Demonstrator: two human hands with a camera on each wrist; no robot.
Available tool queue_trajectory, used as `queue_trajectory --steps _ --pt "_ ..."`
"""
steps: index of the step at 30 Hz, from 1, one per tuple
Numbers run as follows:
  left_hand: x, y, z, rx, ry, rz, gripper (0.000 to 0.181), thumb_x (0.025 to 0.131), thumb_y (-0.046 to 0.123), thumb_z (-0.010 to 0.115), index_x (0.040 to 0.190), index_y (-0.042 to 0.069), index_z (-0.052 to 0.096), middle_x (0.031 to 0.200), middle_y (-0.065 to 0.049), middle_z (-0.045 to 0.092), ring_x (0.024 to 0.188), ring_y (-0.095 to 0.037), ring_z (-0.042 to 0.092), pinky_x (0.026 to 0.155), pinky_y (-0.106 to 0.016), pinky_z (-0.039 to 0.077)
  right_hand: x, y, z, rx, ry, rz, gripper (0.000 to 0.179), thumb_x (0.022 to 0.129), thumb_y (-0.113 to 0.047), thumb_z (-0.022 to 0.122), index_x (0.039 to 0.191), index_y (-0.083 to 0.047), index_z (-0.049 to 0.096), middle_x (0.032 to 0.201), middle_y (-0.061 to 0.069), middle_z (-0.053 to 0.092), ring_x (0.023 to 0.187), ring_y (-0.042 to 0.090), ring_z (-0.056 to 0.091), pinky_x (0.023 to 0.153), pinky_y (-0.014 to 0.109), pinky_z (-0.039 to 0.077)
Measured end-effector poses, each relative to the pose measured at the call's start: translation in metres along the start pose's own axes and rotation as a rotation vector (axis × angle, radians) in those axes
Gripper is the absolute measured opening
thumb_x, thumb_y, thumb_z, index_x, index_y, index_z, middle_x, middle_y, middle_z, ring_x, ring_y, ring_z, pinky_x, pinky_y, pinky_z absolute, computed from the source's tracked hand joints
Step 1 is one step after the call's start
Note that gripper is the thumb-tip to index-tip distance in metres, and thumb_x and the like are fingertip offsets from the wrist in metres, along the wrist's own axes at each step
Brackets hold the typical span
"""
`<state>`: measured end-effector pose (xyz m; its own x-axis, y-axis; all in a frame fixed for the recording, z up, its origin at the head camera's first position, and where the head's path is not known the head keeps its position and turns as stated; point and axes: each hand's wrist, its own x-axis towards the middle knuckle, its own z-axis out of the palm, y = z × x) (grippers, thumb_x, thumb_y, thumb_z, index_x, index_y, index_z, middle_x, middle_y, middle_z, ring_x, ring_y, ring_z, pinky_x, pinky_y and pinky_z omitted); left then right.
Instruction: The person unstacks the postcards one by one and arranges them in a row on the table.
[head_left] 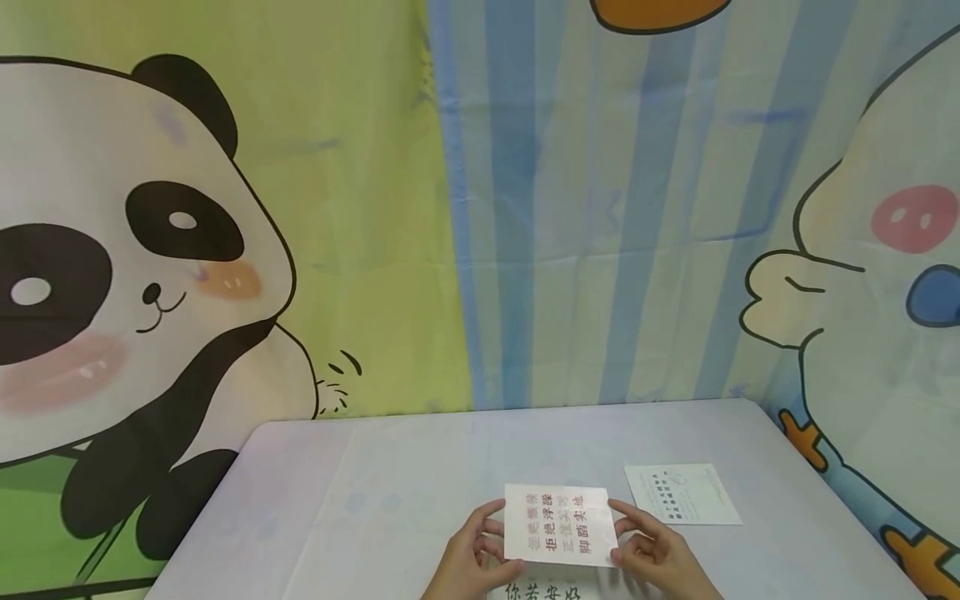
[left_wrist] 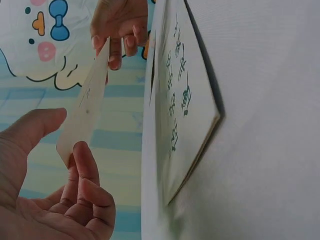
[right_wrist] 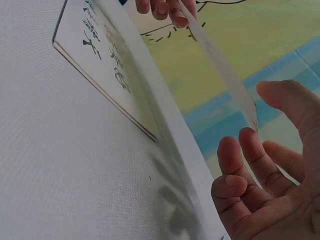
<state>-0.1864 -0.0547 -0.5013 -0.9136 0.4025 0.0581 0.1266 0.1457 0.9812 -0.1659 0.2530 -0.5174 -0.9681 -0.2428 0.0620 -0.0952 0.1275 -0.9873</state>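
A white card (head_left: 558, 527) printed with columns of reddish Chinese characters is held up at the front of the table, tilted toward the head camera. My left hand (head_left: 477, 557) holds its left edge with fingers and thumb. At its right edge, my right hand (head_left: 662, 553) grips it the same way. The left wrist view shows the card (left_wrist: 86, 107) nearly edge-on between both hands. Below it, a thick white pad (left_wrist: 192, 120) with dark handwritten-style characters lies on the table, partly hidden by the card in the head view.
Behind my right hand, another white card (head_left: 705, 497) with small dark characters lies on the white table (head_left: 390, 492). A curtain (head_left: 375, 208) with a panda and striped panels hangs behind the table, and a cartoon figure (head_left: 870, 367) covers the right side.
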Motion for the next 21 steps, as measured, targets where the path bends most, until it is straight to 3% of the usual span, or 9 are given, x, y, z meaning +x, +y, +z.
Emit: queue_trajectory --steps 4,7,14,19,21 --pt "0.009 -0.002 0.001 0.013 0.012 0.053 0.072 0.083 0.018 0.079 0.141 -0.001 0.041 0.103 -0.005 0.058 0.076 -0.003 0.059 0.059 -0.017 0.043 0.001 0.004 -0.003 -0.031 -0.039 -0.126 0.073 0.087 -0.004 0.07 0.145 0.011 0.028 0.106 0.012 0.052 0.073 0.005 0.057 0.063 0.022 0.051" --pt "0.014 -0.003 0.003 0.025 0.011 0.077 0.071 0.083 0.017 0.078 0.141 -0.001 0.041 0.104 -0.005 0.058 0.077 -0.003 0.059 0.06 -0.017 0.044 0.003 0.006 -0.005 -0.067 -0.049 -0.162 0.076 0.086 -0.003 0.071 0.145 0.012 0.027 0.107 0.014 0.052 0.071 0.004 0.056 0.06 0.022 0.051" --pt "0.029 -0.003 0.01 0.107 0.039 0.115 0.07 0.08 0.01 0.079 0.139 -0.001 0.044 0.102 -0.005 0.058 0.075 -0.003 0.057 0.06 -0.016 0.045 0.008 0.004 -0.01 -0.143 0.032 -0.037 0.077 0.086 -0.009 0.073 0.146 0.011 0.029 0.112 0.018 0.05 0.07 0.006 0.056 0.06 0.021 0.05" --pt "0.044 -0.003 0.019 0.175 0.058 0.127 0.071 0.079 0.01 0.08 0.138 -0.001 0.044 0.101 -0.002 0.058 0.075 -0.002 0.056 0.062 -0.017 0.047 0.012 0.006 -0.012 -0.158 0.148 -0.022 0.076 0.081 -0.003 0.075 0.144 0.011 0.034 0.113 0.019 0.05 0.069 0.008 0.056 0.061 0.021 0.051" --pt "0.049 -0.003 0.022 0.178 0.066 0.12 0.072 0.078 0.01 0.081 0.139 -0.001 0.044 0.101 -0.002 0.058 0.075 -0.002 0.056 0.062 -0.017 0.047 0.014 0.007 -0.011 -0.142 0.199 0.019 0.075 0.08 -0.002 0.076 0.143 0.008 0.037 0.115 0.02 0.05 0.069 0.009 0.058 0.062 0.022 0.051"
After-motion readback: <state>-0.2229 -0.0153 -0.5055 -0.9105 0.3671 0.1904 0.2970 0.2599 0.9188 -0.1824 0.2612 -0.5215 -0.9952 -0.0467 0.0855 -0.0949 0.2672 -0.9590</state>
